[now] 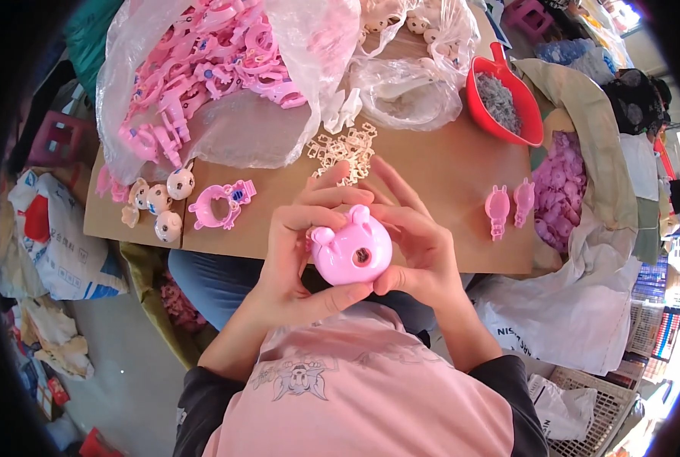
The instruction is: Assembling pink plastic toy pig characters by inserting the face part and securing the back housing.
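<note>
Between my two hands, above the table's near edge, is a shiny pink round animal-head toy part (347, 259) with two small ears and a dark round hole in its face. My left hand (285, 263) curls around its left side, thumb along the bottom. The right side rests against the fingers and thumb of my right hand (425, 251). What lies behind the head is hidden. Just beyond my fingertips is a heap of small cream plastic pieces (343, 152). Left of my left hand lies a pink ring-shaped part (216, 206) with a decorated strap piece.
White balls with printed faces (158, 199) sit at the table's left. A clear bag (256, 126) of pink parts fills the far left. Far right stands a red scoop (534, 126) with grey small bits. Two pink animal-shaped pieces (497, 206) lie near a sack (584, 114) of pink parts.
</note>
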`<state>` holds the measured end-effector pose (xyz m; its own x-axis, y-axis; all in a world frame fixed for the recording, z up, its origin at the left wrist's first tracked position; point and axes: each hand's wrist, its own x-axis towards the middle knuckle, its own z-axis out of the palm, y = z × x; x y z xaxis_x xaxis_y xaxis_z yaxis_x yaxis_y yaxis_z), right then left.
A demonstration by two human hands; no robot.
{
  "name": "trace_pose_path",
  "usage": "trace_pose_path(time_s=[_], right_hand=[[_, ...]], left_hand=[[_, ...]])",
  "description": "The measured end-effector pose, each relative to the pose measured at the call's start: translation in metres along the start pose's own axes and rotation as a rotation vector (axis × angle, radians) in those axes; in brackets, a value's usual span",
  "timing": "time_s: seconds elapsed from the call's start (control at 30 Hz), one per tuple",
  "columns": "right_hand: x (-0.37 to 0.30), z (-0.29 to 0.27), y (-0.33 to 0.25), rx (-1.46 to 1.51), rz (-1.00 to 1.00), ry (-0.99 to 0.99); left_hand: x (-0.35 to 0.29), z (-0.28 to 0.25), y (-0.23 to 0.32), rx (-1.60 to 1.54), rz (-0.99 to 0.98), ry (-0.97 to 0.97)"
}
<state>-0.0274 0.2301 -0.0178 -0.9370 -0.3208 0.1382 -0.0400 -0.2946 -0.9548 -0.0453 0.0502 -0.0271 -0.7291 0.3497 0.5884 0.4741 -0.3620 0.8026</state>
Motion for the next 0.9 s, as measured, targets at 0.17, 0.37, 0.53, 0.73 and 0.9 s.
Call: trace_pose_path(time_s=[0.17,0.37,0.53,0.73,0.9], right_hand=[[0.002,-0.009,0.001,-0.306,-0.199,-0.095],[0.0,-0.008,-0.006,-0.445,-0.266,-0.107],[-0.003,-0.011,-0.004,-0.439,-0.223,-0.031],[-0.005,-0.006,0.017,-0.238,-0.185,0.134],[-0.005,-0.005,0.025,-0.037,-0.051,0.145]], left_hand=[[-0.004,0.005,0.003,-0.081,-0.035,-0.007],[-0.002,0.006,0.008,-0.126,-0.065,-0.006],[0.001,0.001,0.025,0.332,-0.272,0.037],[0.001,0.017,0.04,0.492,-0.468,0.17],[-0.002,0.019,0.025,0.245,-0.471,0.316]])
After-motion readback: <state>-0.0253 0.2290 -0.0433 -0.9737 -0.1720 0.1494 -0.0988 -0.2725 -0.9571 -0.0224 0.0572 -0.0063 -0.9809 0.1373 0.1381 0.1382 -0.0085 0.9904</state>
